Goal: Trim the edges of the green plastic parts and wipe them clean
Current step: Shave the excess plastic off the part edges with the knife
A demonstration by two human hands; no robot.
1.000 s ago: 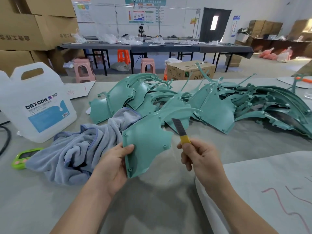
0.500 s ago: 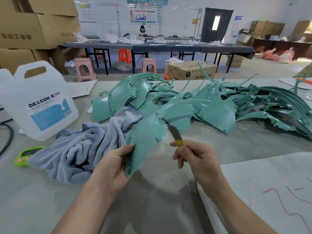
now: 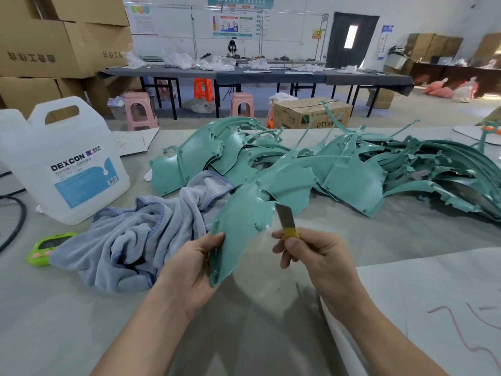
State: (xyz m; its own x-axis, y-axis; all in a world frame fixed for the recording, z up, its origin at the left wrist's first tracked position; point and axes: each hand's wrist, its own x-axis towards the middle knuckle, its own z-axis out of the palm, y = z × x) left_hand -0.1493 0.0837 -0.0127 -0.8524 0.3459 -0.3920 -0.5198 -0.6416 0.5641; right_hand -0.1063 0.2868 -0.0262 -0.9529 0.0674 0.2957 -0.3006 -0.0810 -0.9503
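Note:
My left hand (image 3: 193,263) grips the lower edge of a curved green plastic part (image 3: 244,221), held up tilted above the table. My right hand (image 3: 311,253) pinches a knife blade (image 3: 284,218) with a yellow wrap, its tip pointing up right beside the part's right edge. A large pile of green plastic parts (image 3: 339,169) lies across the table behind. A crumpled grey-blue cloth (image 3: 141,240) rests left of my left hand.
A white DEXCON jug (image 3: 62,164) stands at the left. A small green timer (image 3: 48,248) lies near the cloth, with a black cable (image 3: 16,223) at the far left. White paper (image 3: 433,308) covers the table's right front. Cardboard boxes (image 3: 54,39) stack behind the jug.
My left hand has turned the green part more edge-on. The blade in my right hand came in close to the part's right edge, then shifted slightly right.

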